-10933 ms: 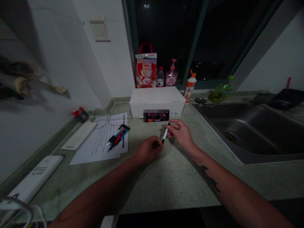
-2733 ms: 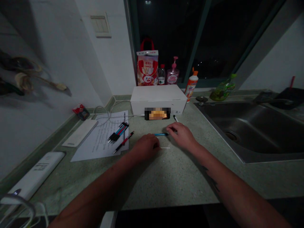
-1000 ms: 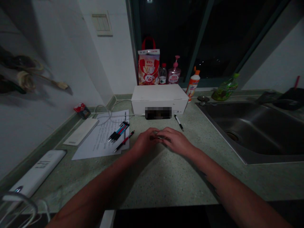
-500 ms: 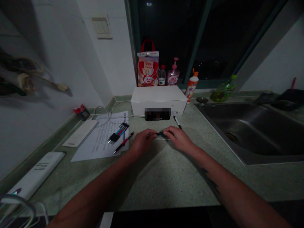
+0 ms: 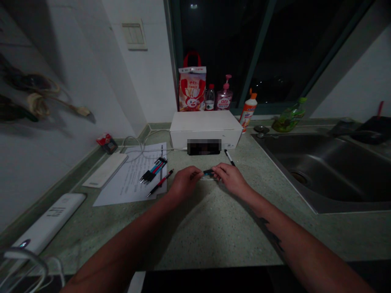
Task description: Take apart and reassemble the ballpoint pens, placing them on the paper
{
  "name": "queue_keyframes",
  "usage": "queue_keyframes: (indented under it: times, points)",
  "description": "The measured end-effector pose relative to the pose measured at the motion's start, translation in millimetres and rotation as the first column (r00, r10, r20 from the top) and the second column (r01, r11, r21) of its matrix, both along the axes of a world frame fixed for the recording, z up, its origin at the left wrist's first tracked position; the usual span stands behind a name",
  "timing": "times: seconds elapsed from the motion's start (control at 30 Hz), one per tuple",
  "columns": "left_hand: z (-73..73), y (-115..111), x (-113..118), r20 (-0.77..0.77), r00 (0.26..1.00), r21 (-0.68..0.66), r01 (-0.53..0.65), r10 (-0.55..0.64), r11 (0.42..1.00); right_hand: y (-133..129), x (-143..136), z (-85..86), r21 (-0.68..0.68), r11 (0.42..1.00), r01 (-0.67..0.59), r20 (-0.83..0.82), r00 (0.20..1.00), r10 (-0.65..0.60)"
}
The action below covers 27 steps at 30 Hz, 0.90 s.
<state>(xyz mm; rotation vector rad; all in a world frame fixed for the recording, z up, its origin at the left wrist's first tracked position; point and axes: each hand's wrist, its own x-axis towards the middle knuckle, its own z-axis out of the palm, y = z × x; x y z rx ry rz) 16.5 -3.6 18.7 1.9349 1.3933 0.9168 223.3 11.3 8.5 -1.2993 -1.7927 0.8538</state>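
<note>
Head view: a person's two bare hands come close together over the speckled green bench (image 5: 195,232), between its front edge and a white box.
Left hand (image 5: 185,181): fingertips pinched narrow on the left end of a blue-and-black pen piece (image 5: 208,172).
Right hand (image 5: 231,179): thumb and fingers closed on the piece's right end; whether it is a whole pen cannot be told.
Pen piece: held roughly level between both hands, above a thin pale strip (image 5: 208,180) on the bench.
White-and-black pen (image 5: 229,157): lies slanted just beyond the right hand.
Phone (image 5: 195,153): on its long side against the white box (image 5: 206,121), screen partly blurred, cable at its left end.
Red-and-black pen (image 5: 160,183): crosses the right edge of the printed paper (image 5: 120,183).
Pen bundle (image 5: 153,170): several blue, red and black pens side by side on the paper.
Sink (image 5: 311,165): set into the bench, well right of the hands.
</note>
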Motion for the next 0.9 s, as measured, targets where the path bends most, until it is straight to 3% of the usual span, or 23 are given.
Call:
queue_keyframes:
  times: [0.23,0.43,0.57,0.7,0.9]
  points:
    - [-2.7,4.2,-2.0,-0.006,1.000,-0.012,0.010,-0.010,1.000,-0.9,0.0,-3.3,0.039,0.999,-0.023,-0.119,0.993,0.028]
    - [-6.8,4.3,-1.3,-0.020,0.999,0.028,0.029,-0.028,0.999,-1.6,-1.4,-6.4,-0.097,0.991,-0.095,-0.089,0.992,0.086]
    - [-6.3,3.6,-1.4,-0.031,0.999,0.016,0.020,-0.019,1.000,-2.4,-2.8,-6.5,-0.001,0.998,-0.056,-0.086,0.995,0.055]
    - [-6.1,2.6,-0.5,-0.030,0.999,0.011,0.040,-0.040,0.999,-3.6,-3.7,-7.1,-0.069,0.991,-0.114,-0.070,0.992,0.109]
    - [-5.2,4.3,0.2,0.046,0.999,-0.052,0.006,-0.003,0.999,-3.8,-4.1,-6.3,0.044,0.996,-0.078,-0.031,0.996,0.079]
